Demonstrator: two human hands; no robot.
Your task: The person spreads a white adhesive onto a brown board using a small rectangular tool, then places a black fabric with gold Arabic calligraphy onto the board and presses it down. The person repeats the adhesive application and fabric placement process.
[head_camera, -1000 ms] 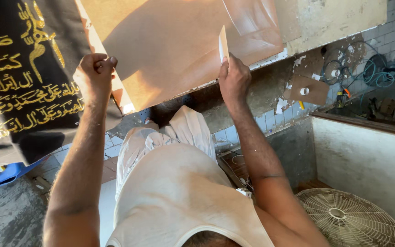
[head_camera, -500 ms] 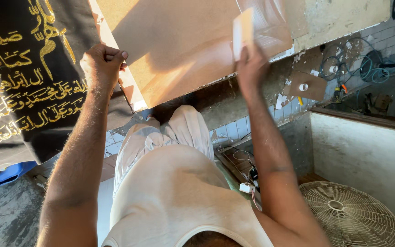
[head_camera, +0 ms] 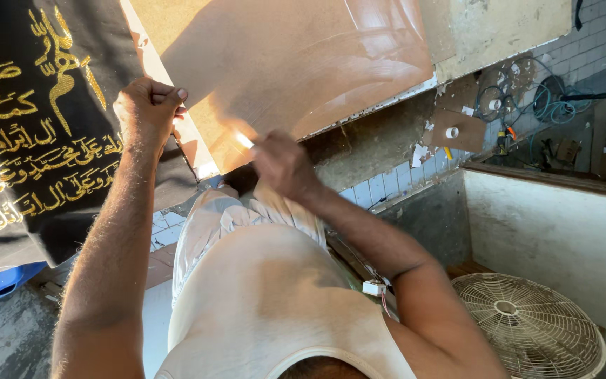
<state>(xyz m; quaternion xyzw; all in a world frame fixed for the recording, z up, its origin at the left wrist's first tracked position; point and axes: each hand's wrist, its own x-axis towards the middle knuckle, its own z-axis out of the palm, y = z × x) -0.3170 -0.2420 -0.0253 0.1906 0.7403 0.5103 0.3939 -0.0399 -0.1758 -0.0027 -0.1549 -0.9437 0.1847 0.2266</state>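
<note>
Left hand clenched on the near edge of a broad brown board, right hand grasping a small pale block against its lower edge; board judged stiff, light, best held by edges.

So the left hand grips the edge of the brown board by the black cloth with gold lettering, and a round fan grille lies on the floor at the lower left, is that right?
Not quite. In the head view the fan grille lies at the lower right, not the lower left. The rest holds: the left hand grips the edge of the brown board, beside the black cloth with gold lettering.
</note>
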